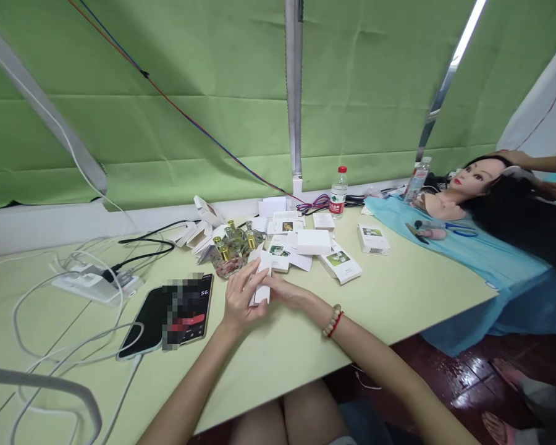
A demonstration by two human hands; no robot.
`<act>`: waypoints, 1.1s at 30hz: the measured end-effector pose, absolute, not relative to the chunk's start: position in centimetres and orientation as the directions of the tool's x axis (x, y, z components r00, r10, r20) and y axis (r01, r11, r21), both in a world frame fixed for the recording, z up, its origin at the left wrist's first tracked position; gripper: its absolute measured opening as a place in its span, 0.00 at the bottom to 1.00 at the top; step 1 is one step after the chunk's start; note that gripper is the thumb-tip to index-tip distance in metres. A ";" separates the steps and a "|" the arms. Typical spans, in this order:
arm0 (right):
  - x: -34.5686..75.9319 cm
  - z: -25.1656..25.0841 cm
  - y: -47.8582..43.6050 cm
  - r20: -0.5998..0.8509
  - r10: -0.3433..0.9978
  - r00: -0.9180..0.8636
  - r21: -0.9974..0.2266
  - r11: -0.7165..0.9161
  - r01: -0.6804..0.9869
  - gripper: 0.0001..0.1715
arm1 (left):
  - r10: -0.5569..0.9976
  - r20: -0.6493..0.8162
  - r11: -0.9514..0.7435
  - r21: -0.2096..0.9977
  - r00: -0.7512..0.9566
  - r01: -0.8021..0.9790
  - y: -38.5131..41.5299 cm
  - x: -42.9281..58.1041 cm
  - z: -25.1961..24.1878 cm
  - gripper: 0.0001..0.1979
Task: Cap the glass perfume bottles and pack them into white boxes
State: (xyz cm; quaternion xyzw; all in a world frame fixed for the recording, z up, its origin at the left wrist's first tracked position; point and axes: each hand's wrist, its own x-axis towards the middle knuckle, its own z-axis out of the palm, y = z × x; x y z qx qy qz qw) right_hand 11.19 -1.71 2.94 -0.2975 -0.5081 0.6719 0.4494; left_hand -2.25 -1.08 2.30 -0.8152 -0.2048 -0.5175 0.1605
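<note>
A small white cardboard box (262, 290) is held upright between both hands, just above the table's front half. My left hand (241, 300) has its fingers wrapped over the box's left side. My right hand (285, 292) closes on the box's other side, its fingertips partly hidden behind it. Just beyond my hands stand several glass bottles with gold caps (225, 250), some with reddish bits inside. To their right lie several white printed boxes, among them one with a green picture (341, 262) and a plain one (314, 241).
Two phones (143, 321) (189, 315) and a power strip (86, 284) with looping white cables lie left. Opened cartons (197, 238) lean behind the bottles. A water bottle (338, 194) stands at the back. Right, another person's hands touch a mannequin head (475, 176) on blue cloth (505, 266) with pliers (461, 230).
</note>
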 end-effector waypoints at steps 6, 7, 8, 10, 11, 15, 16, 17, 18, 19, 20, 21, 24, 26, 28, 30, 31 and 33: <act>11.0 3.3 -1.7 0.020 0.906 -0.423 -0.932 -0.136 -0.335 0.27 | 0.228 0.862 -0.876 -0.021 0.453 0.481 -1.4 -2.1 2.6 0.26; 11.0 3.3 -1.8 0.043 0.910 -0.412 -0.930 -0.115 -0.350 0.28 | 0.256 0.847 -0.877 0.002 0.465 0.480 -1.4 -2.1 2.5 0.27; 11.1 3.4 -1.8 0.067 0.916 -0.395 -0.928 -0.088 -0.362 0.28 | 0.283 0.836 -0.877 0.027 0.470 0.479 -1.3 -2.1 2.4 0.27; 11.2 3.7 -1.9 0.106 0.939 -0.329 -0.930 -0.024 -0.368 0.30 | 0.332 0.833 -0.869 0.088 0.443 0.487 -1.1 -2.1 2.0 0.29; 11.4 3.9 -1.9 0.125 0.954 -0.273 -0.930 0.018 -0.366 0.32 | 0.360 0.839 -0.858 0.126 0.408 0.498 -1.0 -2.1 1.7 0.30; 12.7 5.1 -1.0 0.275 0.957 0.093 -0.905 0.291 -0.311 0.42 | 0.508 0.823 -0.765 0.296 0.253 0.572 -0.6 -1.5 0.4 0.35; 13.2 5.4 -0.6 0.311 0.930 0.196 -0.890 0.357 -0.285 0.43 | 0.551 0.800 -0.733 0.327 0.237 0.597 -0.6 -1.2 0.2 0.35; 13.8 5.7 -0.3 0.335 0.895 0.294 -0.875 0.411 -0.255 0.44 | 0.585 0.778 -0.704 0.346 0.230 0.620 -0.7 -0.7 0.0 0.35; 14.5 5.9 0.1 0.346 0.855 0.387 -0.863 0.452 -0.226 0.46 | 0.607 0.759 -0.684 0.350 0.234 0.640 -0.8 -0.1 -0.2 0.36; 15.2 6.1 0.5 0.346 0.812 0.470 -0.853 0.481 -0.203 0.47 | 0.619 0.743 -0.676 0.338 0.255 0.655 -0.9 0.7 -0.4 0.36; 16.0 6.2 0.9 0.339 0.768 0.543 -0.845 0.503 -0.184 0.48 | 0.620 0.726 -0.682 0.308 0.299 0.664 -0.9 1.6 -0.6 0.35; 16.7 6.3 1.2 0.329 0.728 0.601 -0.838 0.518 -0.170 0.50 | 0.616 0.695 -0.698 0.263 0.371 0.666 -0.9 2.7 -0.8 0.32; 18.3 6.2 2.1 0.291 0.654 0.698 -0.823 0.544 -0.166 0.52 | 0.559 0.567 -0.770 0.082 0.606 0.633 -0.2 6.7 -1.4 0.23; 19.1 5.8 2.6 0.259 0.647 0.717 -0.823 0.536 -0.187 0.51 | 0.485 0.513 -0.826 0.001 0.708 0.564 0.8 9.6 -1.6 0.22; 19.6 5.4 2.9 0.223 0.655 0.722 -0.839 0.507 -0.200 0.51 | 0.395 0.485 -0.885 -0.028 0.780 0.465 2.1 12.1 -1.6 0.20; 19.9 5.0 3.1 0.191 0.664 0.723 -0.869 0.457 -0.189 0.48 | 0.347 0.485 -0.914 -0.019 0.803 0.406 3.2 13.8 -1.5 0.20; 19.9 4.9 3.1 0.178 0.670 0.721 -0.885 0.429 -0.180 0.46 | 0.347 0.494 -0.916 -0.003 0.797 0.401 3.6 14.4 -1.5 0.19; 19.9 4.9 3.0 0.167 0.696 0.698 -0.906 0.388 -0.170 0.43 | 0.359 0.532 -0.913 0.031 0.767 0.406 3.9 14.9 -1.7 0.19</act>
